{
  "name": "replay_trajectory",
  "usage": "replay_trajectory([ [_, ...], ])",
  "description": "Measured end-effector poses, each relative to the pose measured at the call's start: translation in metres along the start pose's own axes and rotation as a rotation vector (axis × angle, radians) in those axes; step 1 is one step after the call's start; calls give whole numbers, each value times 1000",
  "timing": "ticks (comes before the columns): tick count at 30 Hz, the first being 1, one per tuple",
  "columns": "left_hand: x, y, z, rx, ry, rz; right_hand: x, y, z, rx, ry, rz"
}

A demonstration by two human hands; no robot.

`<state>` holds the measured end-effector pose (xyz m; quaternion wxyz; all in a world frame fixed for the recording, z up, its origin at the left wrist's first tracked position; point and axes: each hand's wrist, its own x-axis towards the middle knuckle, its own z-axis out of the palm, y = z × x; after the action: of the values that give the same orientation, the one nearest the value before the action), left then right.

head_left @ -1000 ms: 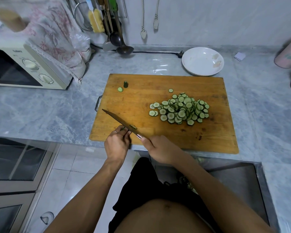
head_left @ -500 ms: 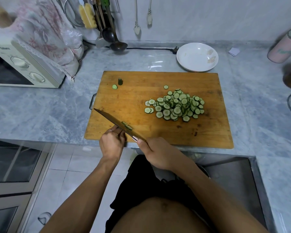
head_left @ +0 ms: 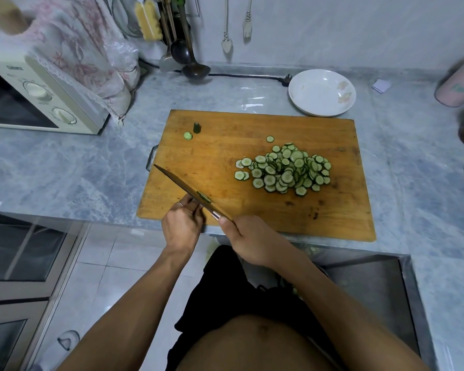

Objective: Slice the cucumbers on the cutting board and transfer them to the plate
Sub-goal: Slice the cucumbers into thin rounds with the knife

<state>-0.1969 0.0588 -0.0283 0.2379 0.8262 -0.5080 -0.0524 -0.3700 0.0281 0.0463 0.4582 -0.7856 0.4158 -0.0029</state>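
On the near edge of the board (head_left: 225, 156), the knife (head_left: 188, 191) is held by the right hand (head_left: 249, 242), whose fingers are curled closed round the handle, with the thumb laid along the top near the blade. The blade is pointed away to the left and is raised a little over the wood, and one thin slice (head_left: 204, 196) is stuck on its flat side. The left hand (head_left: 182, 226) is placed just beside the blade, at its left; its fingers are bent inward and the fingertips are brought up against the side of the blade, close to the stuck slice. Whether something is pinched between these fingers cannot be told, because they are seen from behind. A ring is seen on one finger of this hand. The pile of slices (head_left: 284, 170) is gathered on the right half of the board, well apart from both hands, and one single slice (head_left: 270, 138) is lying just behind the pile. Two end pieces (head_left: 193, 132) are left near the far left corner of the board. The plate (head_left: 322, 92) is set on the counter (head_left: 65, 170) just behind the far right corner of the board, and no cucumber is seen on it. A microwave (head_left: 38, 97) is standing at the far left under a cloth.
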Motion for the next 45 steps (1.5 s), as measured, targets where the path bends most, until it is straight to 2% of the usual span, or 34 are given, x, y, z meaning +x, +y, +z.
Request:
replay_trajectory([
  [6, -2, -1, 4, -14, 19, 28, 18, -5, 0, 58, 13, 38],
  [14, -3, -6, 10, -27, 38, 70, 25, -3, 2, 18, 55, 55],
  [29, -4, -5, 7, -171, 19, -51, -3, 7, -9, 44, 41, 33],
  [35, -5, -3, 2, -85, -1, -49, -12, 0, 0, 7, 57, -49],
  [45, -3, -4, 1, -51, -28, -48, -8, -5, 4, 8, 34, -2],
])
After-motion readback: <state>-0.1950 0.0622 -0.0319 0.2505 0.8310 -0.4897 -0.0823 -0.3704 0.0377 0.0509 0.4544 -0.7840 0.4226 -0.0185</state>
